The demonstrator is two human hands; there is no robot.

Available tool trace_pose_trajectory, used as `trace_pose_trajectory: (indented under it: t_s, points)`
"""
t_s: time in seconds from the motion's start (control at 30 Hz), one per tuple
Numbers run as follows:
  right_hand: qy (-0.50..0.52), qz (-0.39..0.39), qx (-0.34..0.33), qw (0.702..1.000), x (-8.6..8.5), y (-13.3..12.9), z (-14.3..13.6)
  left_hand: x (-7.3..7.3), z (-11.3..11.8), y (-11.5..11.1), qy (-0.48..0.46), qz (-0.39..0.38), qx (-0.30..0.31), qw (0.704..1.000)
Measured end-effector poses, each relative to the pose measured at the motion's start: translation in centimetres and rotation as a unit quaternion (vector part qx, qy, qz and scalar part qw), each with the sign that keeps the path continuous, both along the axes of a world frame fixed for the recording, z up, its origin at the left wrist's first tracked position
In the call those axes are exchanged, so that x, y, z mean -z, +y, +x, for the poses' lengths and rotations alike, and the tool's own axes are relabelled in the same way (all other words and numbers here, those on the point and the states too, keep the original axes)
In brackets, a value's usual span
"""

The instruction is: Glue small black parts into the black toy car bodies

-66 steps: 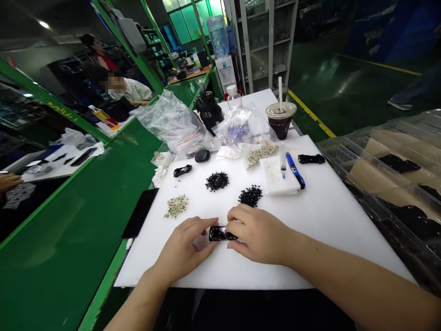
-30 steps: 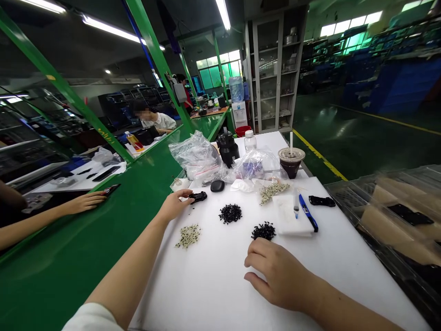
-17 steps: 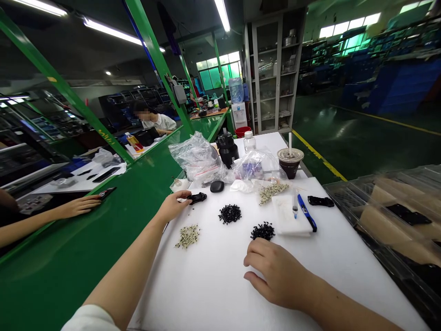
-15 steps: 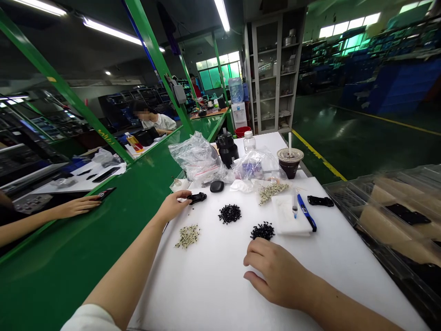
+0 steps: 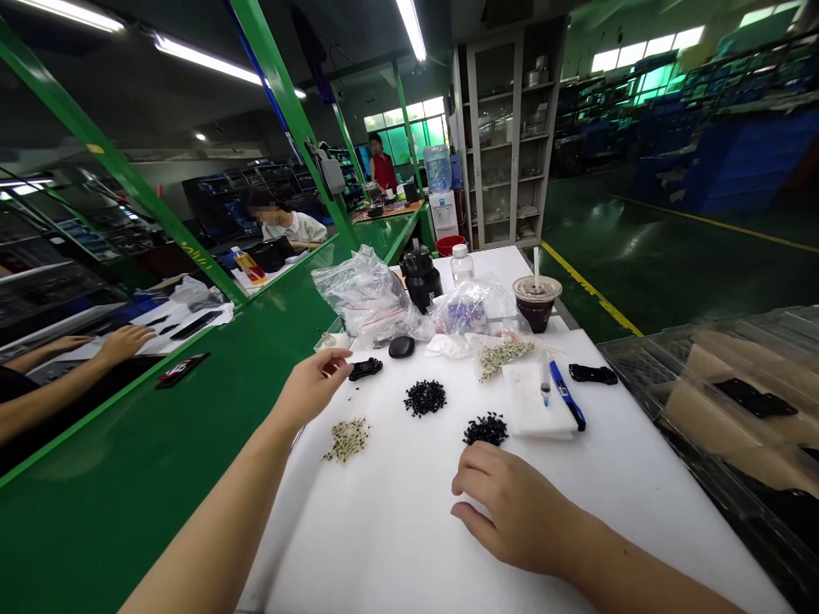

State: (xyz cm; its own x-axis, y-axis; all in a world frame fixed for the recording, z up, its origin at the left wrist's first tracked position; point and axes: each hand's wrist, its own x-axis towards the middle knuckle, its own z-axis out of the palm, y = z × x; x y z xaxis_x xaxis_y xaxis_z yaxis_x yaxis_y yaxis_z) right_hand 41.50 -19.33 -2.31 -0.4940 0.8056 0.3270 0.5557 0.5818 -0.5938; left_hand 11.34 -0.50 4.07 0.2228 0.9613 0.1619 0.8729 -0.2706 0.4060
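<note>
My left hand (image 5: 315, 385) is at the table's left edge, fingers curled but apart, just left of a flat black part (image 5: 366, 368); it holds nothing that shows. My right hand (image 5: 502, 503) rests over the white table (image 5: 384, 529), fingers bent with a gap to the thumb, and nothing shows in it. Just beyond its fingers lies a pile of small black pieces (image 5: 485, 428). A second black pile (image 5: 425, 397) is in the middle. Pale pieces (image 5: 346, 439) are scattered below my left hand. A second flat black part (image 5: 593, 374) lies at the right.
Plastic bags (image 5: 368, 294), a black bottle (image 5: 421, 277), a clear jar (image 5: 461, 264) and a drink cup (image 5: 536, 303) stand at the back. A blue tool (image 5: 567, 394) lies beside a white cloth (image 5: 534, 409). Clear trays (image 5: 697, 341) are at the right. Another person's hand (image 5: 124, 343) is at the left.
My left hand has moved slightly left, away from the flat black part. My right hand has stayed in place. The other person's hand has left the phone on the green surface.
</note>
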Motion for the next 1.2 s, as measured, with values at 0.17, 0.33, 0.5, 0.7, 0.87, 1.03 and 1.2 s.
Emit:
trace_pose_trajectory:
  t_s: [0.17,0.33,0.5,0.7,0.87,1.03,1.2]
  points:
    - [0.029,-0.012,-0.085,0.996,0.3,-0.8,-0.6,1.2,4.7,-5.1,0.082,-0.057,0.09,0.991]
    - [0.043,-0.079,-0.088,0.992,0.5,-1.1,-0.9,4.0,7.7,-6.2,0.138,-0.038,0.047,0.989]
    - [0.054,-0.037,-0.025,0.998,0.1,-0.1,0.1,3.1,4.6,-6.0,0.148,-0.049,0.055,0.986]
    - [0.066,0.049,0.038,0.996,-0.1,0.2,0.6,1.3,1.7,-5.9,0.141,-0.064,0.075,0.985]
    - [0.029,0.078,0.024,0.996,0.3,0.3,0.3,1.6,4.6,-6.0,0.132,-0.062,0.134,0.98]
    - [0.001,0.08,0.066,0.995,0.1,0.7,1.0,2.8,4.9,-6.5,0.114,-0.033,0.154,0.981]
    - [0.006,0.103,0.079,0.991,0.0,0.8,1.1,5.4,-1.2,-6.1,0.132,0.026,0.115,0.984]
